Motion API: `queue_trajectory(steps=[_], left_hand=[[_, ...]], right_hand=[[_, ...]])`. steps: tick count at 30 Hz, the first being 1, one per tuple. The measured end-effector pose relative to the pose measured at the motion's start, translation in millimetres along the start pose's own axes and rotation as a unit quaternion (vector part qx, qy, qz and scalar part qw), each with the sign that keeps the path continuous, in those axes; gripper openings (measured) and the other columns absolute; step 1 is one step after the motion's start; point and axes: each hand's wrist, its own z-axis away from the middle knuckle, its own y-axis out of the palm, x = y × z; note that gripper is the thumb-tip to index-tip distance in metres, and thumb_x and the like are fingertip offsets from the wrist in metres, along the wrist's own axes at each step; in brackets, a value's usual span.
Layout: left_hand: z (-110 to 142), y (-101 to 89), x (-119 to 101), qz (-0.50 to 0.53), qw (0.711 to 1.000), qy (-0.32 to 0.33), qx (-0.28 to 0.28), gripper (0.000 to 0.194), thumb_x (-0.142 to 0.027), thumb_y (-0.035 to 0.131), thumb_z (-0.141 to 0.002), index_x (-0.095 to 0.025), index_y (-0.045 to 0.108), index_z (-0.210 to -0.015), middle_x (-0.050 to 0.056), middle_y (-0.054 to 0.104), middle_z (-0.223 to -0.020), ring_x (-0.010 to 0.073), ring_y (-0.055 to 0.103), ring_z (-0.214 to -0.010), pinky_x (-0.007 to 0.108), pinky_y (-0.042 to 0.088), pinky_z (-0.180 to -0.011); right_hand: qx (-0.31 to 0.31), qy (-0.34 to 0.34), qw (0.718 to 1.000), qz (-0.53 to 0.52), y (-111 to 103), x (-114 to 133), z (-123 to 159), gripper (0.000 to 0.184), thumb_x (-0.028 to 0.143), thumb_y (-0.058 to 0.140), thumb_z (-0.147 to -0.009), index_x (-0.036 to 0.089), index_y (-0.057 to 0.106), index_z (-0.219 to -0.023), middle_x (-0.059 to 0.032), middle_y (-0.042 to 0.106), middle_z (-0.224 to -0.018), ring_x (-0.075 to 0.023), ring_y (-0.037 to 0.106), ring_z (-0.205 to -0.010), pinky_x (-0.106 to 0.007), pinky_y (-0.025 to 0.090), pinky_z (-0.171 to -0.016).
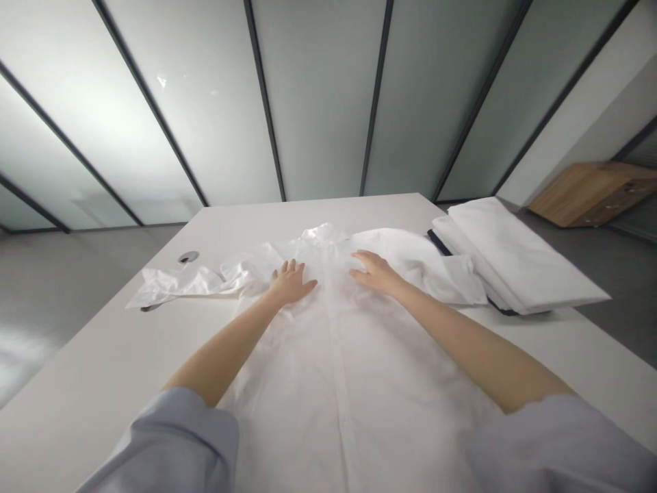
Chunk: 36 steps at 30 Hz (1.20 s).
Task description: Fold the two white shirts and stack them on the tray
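Pale blue sleeves (177, 441) are showing near, white garment (290, 397) is lying across the table (118, 352), left hand (291, 283) is resting on it, fingers splayed, right hand (378, 272) is reaching over it, fingers parted, folded white cloth (518, 257) is lying far right.

Reaching over a white shirt (287, 383) spread on a table (169, 356); resting the left hand (291, 282), splayed, left of the shirt's front strip (333, 335); holding the right hand (377, 272), loosely curved, right of that strip. Facing frosted panels (323, 96) beyond the shirt, with folded white cloth (513, 253) to its right.
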Motion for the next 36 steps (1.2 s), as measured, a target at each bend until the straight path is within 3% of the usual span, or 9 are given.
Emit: queue_trajectory(steps=[3, 7, 10, 14, 18, 22, 27, 30, 36], left_hand=[[25.5, 13.0, 5.8, -0.043, 0.998, -0.043, 0.011, 0.073, -0.065, 0.031, -0.089, -0.023, 0.030, -0.149, 0.017, 0.022, -0.158, 0.0408, 0.019, -0.143, 0.066, 0.025, -0.106], [30.0, 20.8, 15.9, -0.053, 0.997, -0.056, -0.012, 0.080, -0.070, 0.026, -0.088, -0.021, 0.026, -0.151, 0.017, 0.018, -0.159, 0.0430, 0.014, -0.144, 0.070, 0.020, -0.105], [19.9, 20.5, 22.6, -0.051, 0.997, -0.060, -0.015, 0.082, -0.072, 0.026, -0.087, -0.021, 0.026, -0.151, 0.017, 0.018, -0.159, 0.0421, 0.014, -0.144, 0.070, 0.018, -0.106], [3.6, 17.0, 32.2, -0.049, 0.997, -0.056, -0.025, 0.079, -0.071, 0.028, -0.087, -0.023, 0.028, -0.150, 0.015, 0.020, -0.159, 0.0377, 0.016, -0.145, 0.066, 0.018, -0.109], [-0.9, 14.6, 36.2, -0.046, 0.995, -0.046, -0.080, 0.074, -0.068, 0.037, -0.086, -0.020, 0.042, -0.142, 0.016, 0.034, -0.152, 0.0348, 0.030, -0.139, 0.055, 0.026, -0.110], [11.0, 11.1, 24.0, -0.051, 0.989, -0.043, -0.129, 0.055, -0.058, 0.043, -0.088, -0.021, 0.056, -0.126, 0.013, 0.053, -0.133, 0.0301, 0.045, -0.125, 0.043, 0.040, -0.100], [30.5, 5.8, 2.0, -0.069, 0.993, -0.056, -0.081, 0.039, -0.040, 0.036, -0.092, -0.021, 0.058, -0.118, 0.012, 0.058, -0.124, 0.0272, 0.053, -0.116, 0.040, 0.044, -0.092], [38.9, 8.3, -2.4, -0.057, 0.996, -0.039, -0.048, 0.046, -0.045, 0.037, -0.092, -0.018, 0.056, -0.122, 0.014, 0.056, -0.130, 0.0281, 0.051, -0.121, 0.043, 0.041, -0.098], [47.9, 25.1, 2.8, -0.019, 0.997, -0.050, -0.052, 0.062, -0.056, 0.034, -0.092, -0.019, 0.038, -0.142, 0.015, 0.028, -0.156, 0.0296, 0.023, -0.144, 0.052, 0.021, -0.113]], right_hand=[[0.034, 0.014, 0.993, 0.112, 3.8, -11.9, 41.5, 0.061, 0.053, 0.046, -0.091, 0.020, 0.044, -0.142, -0.0152, 0.041, -0.149, -0.0325, 0.033, -0.139, -0.048, 0.028, -0.111], [0.057, 0.109, 0.978, 0.167, 8.1, -24.1, 66.1, 0.068, 0.064, 0.032, -0.092, 0.022, 0.039, -0.145, -0.0170, 0.035, -0.152, -0.0391, 0.029, -0.139, -0.059, 0.026, -0.108], [0.067, 0.138, 0.973, 0.170, 12.1, -31.5, 63.4, 0.071, 0.064, 0.027, -0.093, 0.021, 0.035, -0.148, -0.0177, 0.029, -0.155, -0.0386, 0.024, -0.141, -0.059, 0.021, -0.110], [0.054, 0.122, 0.977, 0.166, 15.8, -36.9, 48.5, 0.069, 0.061, 0.027, -0.094, 0.020, 0.032, -0.149, -0.0164, 0.024, -0.157, -0.0338, 0.020, -0.144, -0.054, 0.017, -0.113], [0.046, 0.113, 0.979, 0.164, 17.3, -36.9, 38.9, 0.069, 0.060, 0.027, -0.094, 0.019, 0.032, -0.149, -0.0166, 0.024, -0.157, -0.0324, 0.019, -0.144, -0.051, 0.017, -0.114], [0.057, 0.106, 0.980, 0.159, 18.7, -37.7, 37.2, 0.071, 0.061, 0.027, -0.093, 0.017, 0.029, -0.150, -0.0178, 0.022, -0.157, -0.0313, 0.018, -0.145, -0.049, 0.016, -0.114], [0.065, 0.113, 0.979, 0.154, 18.4, -36.4, 37.1, 0.072, 0.061, 0.026, -0.093, 0.017, 0.028, -0.150, -0.0177, 0.022, -0.158, -0.0310, 0.018, -0.145, -0.049, 0.017, -0.114], [0.047, 0.115, 0.979, 0.164, 15.8, -29.4, 40.3, 0.069, 0.060, 0.029, -0.094, 0.016, 0.035, -0.147, -0.0192, 0.028, -0.154, -0.0324, 0.026, -0.142, -0.049, 0.021, -0.111], [-0.062, 0.125, 0.973, 0.184, 11.5, -13.8, 53.5, 0.047, 0.050, 0.043, -0.092, 0.014, 0.060, -0.117, -0.0176, 0.057, -0.123, -0.0308, 0.050, -0.118, -0.043, 0.036, -0.098]])
